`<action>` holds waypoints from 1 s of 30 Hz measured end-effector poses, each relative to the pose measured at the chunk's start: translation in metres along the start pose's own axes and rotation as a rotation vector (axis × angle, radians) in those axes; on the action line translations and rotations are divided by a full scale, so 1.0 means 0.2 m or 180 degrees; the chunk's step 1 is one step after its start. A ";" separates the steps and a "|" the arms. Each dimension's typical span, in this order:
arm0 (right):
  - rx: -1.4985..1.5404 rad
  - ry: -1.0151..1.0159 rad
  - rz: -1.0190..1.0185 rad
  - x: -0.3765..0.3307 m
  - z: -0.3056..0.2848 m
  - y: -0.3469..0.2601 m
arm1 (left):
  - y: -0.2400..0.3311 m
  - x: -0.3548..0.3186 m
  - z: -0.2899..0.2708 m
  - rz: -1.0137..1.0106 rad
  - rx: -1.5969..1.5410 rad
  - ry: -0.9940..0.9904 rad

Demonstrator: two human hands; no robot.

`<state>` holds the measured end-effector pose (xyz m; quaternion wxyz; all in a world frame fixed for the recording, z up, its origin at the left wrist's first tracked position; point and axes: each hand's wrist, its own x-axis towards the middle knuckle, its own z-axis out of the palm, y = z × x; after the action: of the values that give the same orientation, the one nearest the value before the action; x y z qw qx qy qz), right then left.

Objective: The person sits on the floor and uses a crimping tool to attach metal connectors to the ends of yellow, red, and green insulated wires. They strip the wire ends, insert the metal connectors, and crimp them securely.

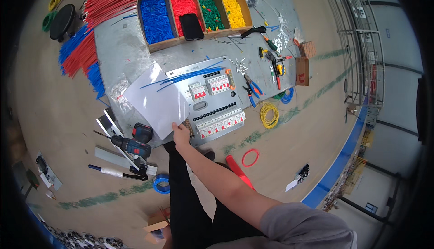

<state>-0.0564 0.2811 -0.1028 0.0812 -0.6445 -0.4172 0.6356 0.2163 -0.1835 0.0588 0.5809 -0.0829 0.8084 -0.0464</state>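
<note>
My right hand (180, 133) reaches forward from the lower right and pinches the near corner of a white sheet (156, 99). The sheet lies on the table's front edge, partly over a grey metal panel (221, 102). That panel carries rows of white circuit breakers with red switches (218, 85), and thin blue wires (190, 75) lie across its top. A second breaker row (221, 123) sits just right of my hand. My left hand is not in view.
A cardboard tray (156, 45) at the back holds blue, red, green and yellow pieces, with a black phone (191, 26) on it. Red and blue wire bundles (81, 52) hang off the left. A cordless drill (135, 145), blue-handled pliers (252, 90), a yellow wire coil (269, 115) and a red ring (250, 157) lie nearby.
</note>
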 end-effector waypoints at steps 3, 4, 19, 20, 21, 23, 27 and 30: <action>0.0263 0.0301 -0.0346 0.09 -0.06 -0.03 | 0.08 0.04 -0.05 -0.0029 -0.0395 -0.0182; 0.0391 0.0050 -0.0005 0.04 -0.07 -0.08 | 0.07 0.00 -0.02 -0.0141 -0.0355 -0.0184; 0.3296 -0.1581 0.2046 -0.02 -0.52 -0.71 | 0.63 -0.44 0.50 -0.0119 -0.0709 -0.0645; 0.3401 -0.1598 0.2044 0.02 -0.55 -0.72 | 0.68 -0.45 0.53 -0.0168 -0.0777 -0.0647; 0.3505 -0.1611 0.2044 0.05 -0.57 -0.74 | 0.72 -0.46 0.56 -0.0200 -0.0855 -0.0642; 0.3309 -0.1513 0.2087 0.09 -0.58 -0.80 | 0.79 -0.51 0.62 -0.0283 -0.0987 -0.0640; 0.2949 -0.1668 0.2118 0.13 -0.59 -0.84 | 0.89 -0.55 0.69 -0.0375 -0.1211 -0.0639; 0.2701 -0.1918 0.2281 0.12 -0.60 -0.83 | 0.96 -0.55 0.73 -0.0393 -0.1316 -0.0634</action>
<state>-0.0265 0.4530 0.0066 -0.0093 -0.4487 0.1084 0.8870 0.3728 0.0286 0.0818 0.6245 -0.2536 0.7328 0.0931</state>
